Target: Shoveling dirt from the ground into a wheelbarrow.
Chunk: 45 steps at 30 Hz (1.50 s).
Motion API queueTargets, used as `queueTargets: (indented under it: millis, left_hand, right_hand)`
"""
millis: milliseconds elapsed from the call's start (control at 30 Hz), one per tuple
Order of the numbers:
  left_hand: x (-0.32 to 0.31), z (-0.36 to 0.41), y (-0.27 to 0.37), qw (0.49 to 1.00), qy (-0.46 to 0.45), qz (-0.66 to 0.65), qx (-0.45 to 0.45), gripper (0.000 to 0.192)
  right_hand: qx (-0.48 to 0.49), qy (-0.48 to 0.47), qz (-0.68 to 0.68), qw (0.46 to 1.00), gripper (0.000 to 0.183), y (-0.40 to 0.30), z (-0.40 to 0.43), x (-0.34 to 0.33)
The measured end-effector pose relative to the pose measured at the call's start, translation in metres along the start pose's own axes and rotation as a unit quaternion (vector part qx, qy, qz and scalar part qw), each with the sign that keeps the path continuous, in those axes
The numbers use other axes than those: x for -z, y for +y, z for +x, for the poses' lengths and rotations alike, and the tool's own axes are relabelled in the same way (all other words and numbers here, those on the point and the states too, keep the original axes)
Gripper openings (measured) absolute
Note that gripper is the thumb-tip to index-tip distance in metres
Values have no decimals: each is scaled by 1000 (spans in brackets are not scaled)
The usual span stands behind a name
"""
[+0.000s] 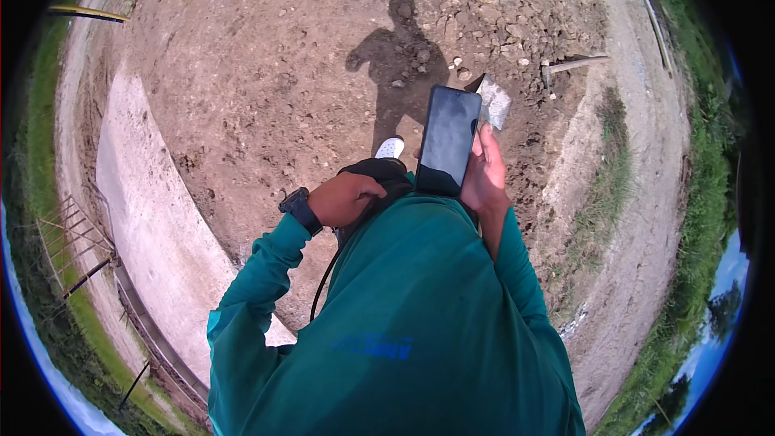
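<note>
My right hand (486, 172) holds a dark smartphone (448, 140) upright in front of my waist, its screen facing me and looking unlit. The fingers wrap behind the phone's right side. My left hand (345, 198), with a black watch (298, 206) on the wrist, rests with curled fingers at dark cloth (387, 177) by my hip; whether it pinches the cloth is not clear. A black cable (322, 284) hangs below that hand. A teal long-sleeved shirt (424, 303) covers my body and arms.
A white spotted shoe (390, 148) stands on bare soil. Beyond the phone lies a metal blade (496, 102), perhaps a shovel's. Broken clods (508, 24) and a wooden-handled tool (575, 65) lie to the upper right. A concrete slab (151, 206) runs along the left, near a metal-barred frame (72, 236).
</note>
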<state>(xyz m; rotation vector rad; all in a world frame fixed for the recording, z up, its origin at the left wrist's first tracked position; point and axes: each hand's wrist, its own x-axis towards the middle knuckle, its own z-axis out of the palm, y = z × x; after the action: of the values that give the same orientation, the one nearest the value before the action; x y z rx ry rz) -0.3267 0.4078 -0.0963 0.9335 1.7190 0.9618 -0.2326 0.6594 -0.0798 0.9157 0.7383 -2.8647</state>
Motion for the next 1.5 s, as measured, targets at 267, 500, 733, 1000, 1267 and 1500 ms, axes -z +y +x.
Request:
queueTargets:
  millis: [267, 500, 733, 1000, 1267, 1500]
  left_hand:
    - [21, -3, -9, 974, -120, -175, 81, 27]
    - [16, 4, -2, 938, -116, -242, 219, 26]
    - [7, 5, 16, 987, -80, 21, 138, 26]
    - [3, -5, 21, 969, -107, 165, 150, 46]
    - [6, -5, 38, 945, -113, 226, 208, 48]
    - [-16, 2, -8, 904, -15, 405, 138, 33]
  right_hand:
    - [-26, -23, -5, 999, 72, 2, -6, 1]
    - [-34, -42, 1, 999, 71, 1, -7, 1]
    - [-32, -49, 15, 998, 69, 8, -3, 15]
    - [-25, -29, 4, 999, 68, 7, -4, 10]
    - [-13, -46, 21, 999, 69, -3, -12, 9]
    - [21, -8, 15, 1000, 67, -8, -15, 21]
